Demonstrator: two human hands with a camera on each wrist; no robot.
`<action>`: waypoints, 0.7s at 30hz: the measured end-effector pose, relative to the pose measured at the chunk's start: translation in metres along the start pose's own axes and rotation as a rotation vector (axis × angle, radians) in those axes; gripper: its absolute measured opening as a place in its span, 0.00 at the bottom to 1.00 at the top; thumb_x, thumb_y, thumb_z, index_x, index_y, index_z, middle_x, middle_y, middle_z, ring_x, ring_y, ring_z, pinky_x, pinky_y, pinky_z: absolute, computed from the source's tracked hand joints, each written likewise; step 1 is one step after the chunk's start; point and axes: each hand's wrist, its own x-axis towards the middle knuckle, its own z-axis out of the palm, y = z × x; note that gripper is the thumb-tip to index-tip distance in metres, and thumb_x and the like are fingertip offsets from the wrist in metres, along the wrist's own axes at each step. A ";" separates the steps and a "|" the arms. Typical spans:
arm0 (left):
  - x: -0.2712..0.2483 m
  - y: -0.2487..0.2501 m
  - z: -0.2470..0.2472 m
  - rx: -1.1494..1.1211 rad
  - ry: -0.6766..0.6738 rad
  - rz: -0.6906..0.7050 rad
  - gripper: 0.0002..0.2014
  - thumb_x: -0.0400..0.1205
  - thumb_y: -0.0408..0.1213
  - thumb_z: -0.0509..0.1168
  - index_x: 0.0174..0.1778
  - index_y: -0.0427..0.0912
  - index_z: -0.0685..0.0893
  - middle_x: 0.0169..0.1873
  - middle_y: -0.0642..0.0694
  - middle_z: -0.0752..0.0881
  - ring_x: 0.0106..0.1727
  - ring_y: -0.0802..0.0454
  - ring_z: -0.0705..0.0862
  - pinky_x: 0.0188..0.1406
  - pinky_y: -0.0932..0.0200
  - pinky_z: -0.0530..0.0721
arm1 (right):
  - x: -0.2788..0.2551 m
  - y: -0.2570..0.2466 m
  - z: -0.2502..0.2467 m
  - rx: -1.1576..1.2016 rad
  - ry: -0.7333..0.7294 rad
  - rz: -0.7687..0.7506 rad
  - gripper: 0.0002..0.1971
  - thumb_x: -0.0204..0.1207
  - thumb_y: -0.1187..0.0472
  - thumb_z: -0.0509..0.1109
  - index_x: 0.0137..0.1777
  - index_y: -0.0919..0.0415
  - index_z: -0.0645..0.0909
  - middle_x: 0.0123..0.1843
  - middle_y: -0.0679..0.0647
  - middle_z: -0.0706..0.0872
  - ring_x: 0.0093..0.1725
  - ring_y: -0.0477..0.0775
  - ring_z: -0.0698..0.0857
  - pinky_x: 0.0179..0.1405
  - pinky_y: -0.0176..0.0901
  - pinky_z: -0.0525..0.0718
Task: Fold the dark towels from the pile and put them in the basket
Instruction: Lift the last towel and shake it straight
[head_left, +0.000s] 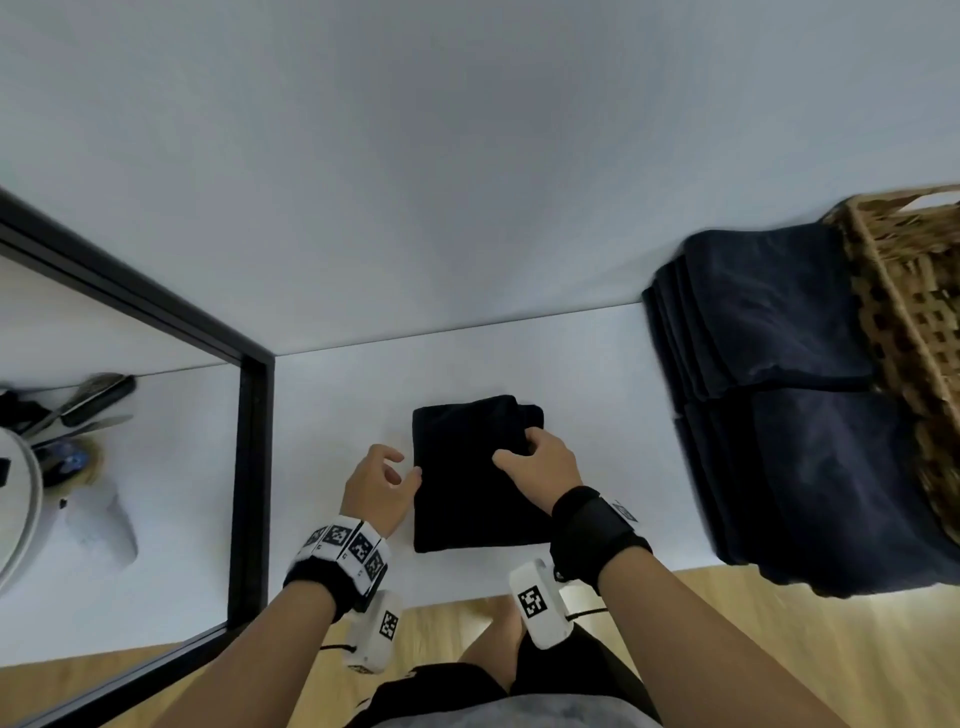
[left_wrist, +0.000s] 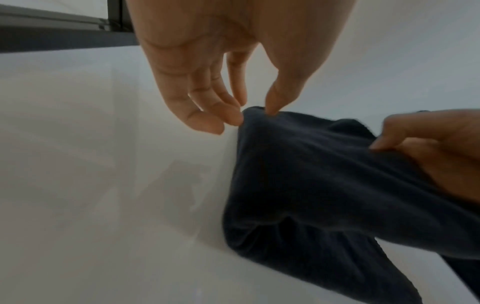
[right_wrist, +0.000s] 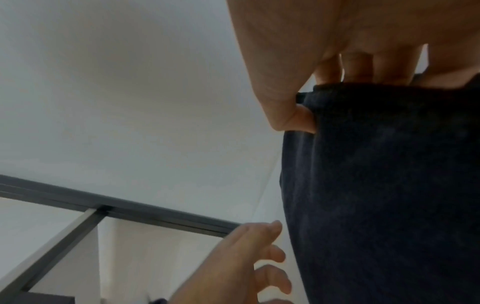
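Folded dark navy cloth towel (head_left: 470, 478) on white table (head_left: 332, 410), gripped at far edge by right hand (head_left: 540, 467), left edge touched by loosely curled left hand (head_left: 376, 491), holding nothing.

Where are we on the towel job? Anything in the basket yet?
Done: one dark towel lies folded on the white table.
In hand: the right hand grips its right edge; the left hand touches its left edge with thumb and fingertips.
Left: the pile beside the wicker basket. The basket's inside is mostly out of frame.
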 end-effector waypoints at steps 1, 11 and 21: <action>0.001 0.002 0.004 -0.007 -0.012 -0.010 0.14 0.79 0.49 0.70 0.54 0.48 0.76 0.43 0.46 0.83 0.41 0.52 0.82 0.39 0.59 0.76 | -0.002 0.000 -0.006 0.032 0.012 0.007 0.07 0.70 0.53 0.73 0.45 0.52 0.80 0.43 0.45 0.85 0.45 0.49 0.84 0.35 0.33 0.76; 0.013 0.023 0.033 0.034 -0.087 0.003 0.40 0.70 0.47 0.79 0.75 0.45 0.66 0.65 0.40 0.75 0.60 0.44 0.81 0.61 0.50 0.82 | -0.007 0.021 -0.023 -0.209 0.140 0.084 0.21 0.74 0.64 0.70 0.66 0.62 0.70 0.63 0.60 0.77 0.59 0.59 0.80 0.55 0.44 0.80; 0.029 0.032 0.039 0.661 -0.304 0.492 0.45 0.79 0.47 0.71 0.85 0.53 0.49 0.84 0.60 0.44 0.70 0.45 0.70 0.64 0.51 0.79 | 0.007 0.008 -0.006 -0.451 -0.154 -0.126 0.49 0.74 0.59 0.72 0.86 0.46 0.43 0.70 0.61 0.77 0.65 0.61 0.80 0.63 0.54 0.82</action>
